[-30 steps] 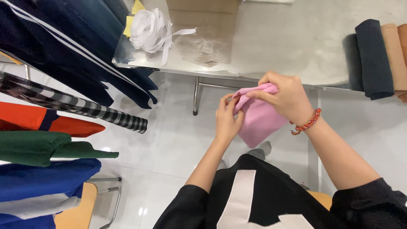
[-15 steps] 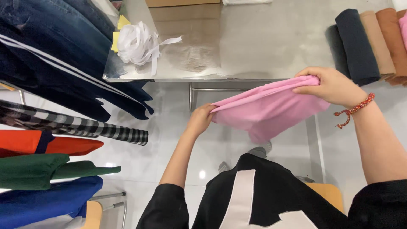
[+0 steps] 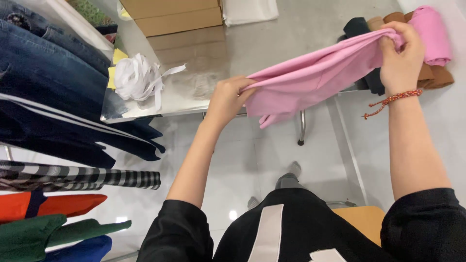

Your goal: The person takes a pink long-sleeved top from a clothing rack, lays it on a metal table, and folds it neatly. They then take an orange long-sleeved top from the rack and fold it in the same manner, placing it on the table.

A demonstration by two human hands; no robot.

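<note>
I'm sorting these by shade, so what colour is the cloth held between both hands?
Pink, a plain solid pink cloth, seen best in the head view.

left hand [image 3: 227, 99] pinching, arm outstretched | right hand [image 3: 401, 59] pinching, raised higher

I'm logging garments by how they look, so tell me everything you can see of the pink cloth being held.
The pink cloth is a soft, plain knit-looking fabric, folded lengthwise into a long band. It is stretched in the air above the edge of the metal table, sloping up toward the right. The left hand pinches its lower end, where loose corners droop; the right hand grips its upper end.
</note>
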